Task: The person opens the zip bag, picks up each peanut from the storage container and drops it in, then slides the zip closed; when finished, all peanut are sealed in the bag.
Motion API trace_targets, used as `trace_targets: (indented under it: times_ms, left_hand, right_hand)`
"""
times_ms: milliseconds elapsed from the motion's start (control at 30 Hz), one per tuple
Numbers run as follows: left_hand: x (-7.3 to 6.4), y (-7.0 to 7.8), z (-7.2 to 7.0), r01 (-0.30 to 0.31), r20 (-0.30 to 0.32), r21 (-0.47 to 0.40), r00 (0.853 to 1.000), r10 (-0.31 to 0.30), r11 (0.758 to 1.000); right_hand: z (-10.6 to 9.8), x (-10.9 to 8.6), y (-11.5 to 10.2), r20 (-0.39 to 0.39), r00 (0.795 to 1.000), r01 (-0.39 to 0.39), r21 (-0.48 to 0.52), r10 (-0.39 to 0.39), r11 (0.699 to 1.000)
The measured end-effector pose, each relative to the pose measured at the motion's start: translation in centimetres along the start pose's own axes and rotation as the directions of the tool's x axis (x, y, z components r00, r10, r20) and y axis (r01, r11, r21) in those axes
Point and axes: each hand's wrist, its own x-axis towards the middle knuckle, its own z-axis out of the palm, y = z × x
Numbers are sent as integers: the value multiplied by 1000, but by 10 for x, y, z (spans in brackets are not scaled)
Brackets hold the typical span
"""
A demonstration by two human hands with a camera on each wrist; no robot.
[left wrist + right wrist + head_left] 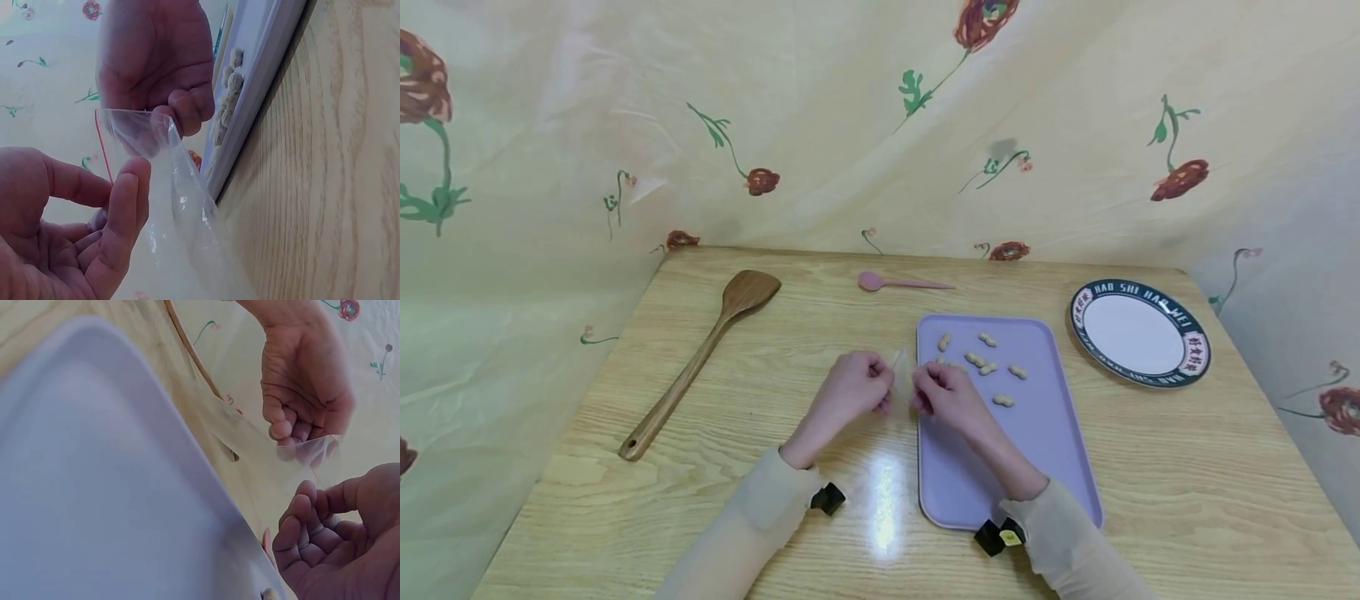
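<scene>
Between my hands hangs a clear plastic zip bag with a red line along its mouth. My left hand pinches one side of the mouth between thumb and fingers. Opposite it, my right hand pinches the other side, its fingers curled at the bag's edge. In the left wrist view the bag's body drops down, wrinkled and see-through. The right hand is over the left edge of a purple tray. Several peanuts in their shells lie in the tray's far half, some partly behind the right hand.
A wooden spatula lies on the table at the left. A pink spoon lies near the back edge. At the right stands a white plate with a dark patterned rim. Flowered cloth hangs behind the table.
</scene>
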Motion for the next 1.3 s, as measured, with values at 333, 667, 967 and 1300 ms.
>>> trace_targets:
  times_ms: [333,667,967,1300]
  left_hand:
    - [0,-1,-6,-3,-20,139,1000,6,990]
    - [-4,2,-7,-60,-60,282,995,80,957]
    - [-7,6,-10,-67,-86,391,990,108,918]
    - [-12,9,-12,-92,-66,489,988,142,867]
  right_hand:
    - [-5,1,0,-27,1000,7,-93,-10,996]
    - [-10,-1,-2,-54,996,59,-206,-72,977]
    - [-14,-2,-3,-63,993,85,-246,-103,965]
    - [-15,-2,-2,-74,988,112,-289,-138,951]
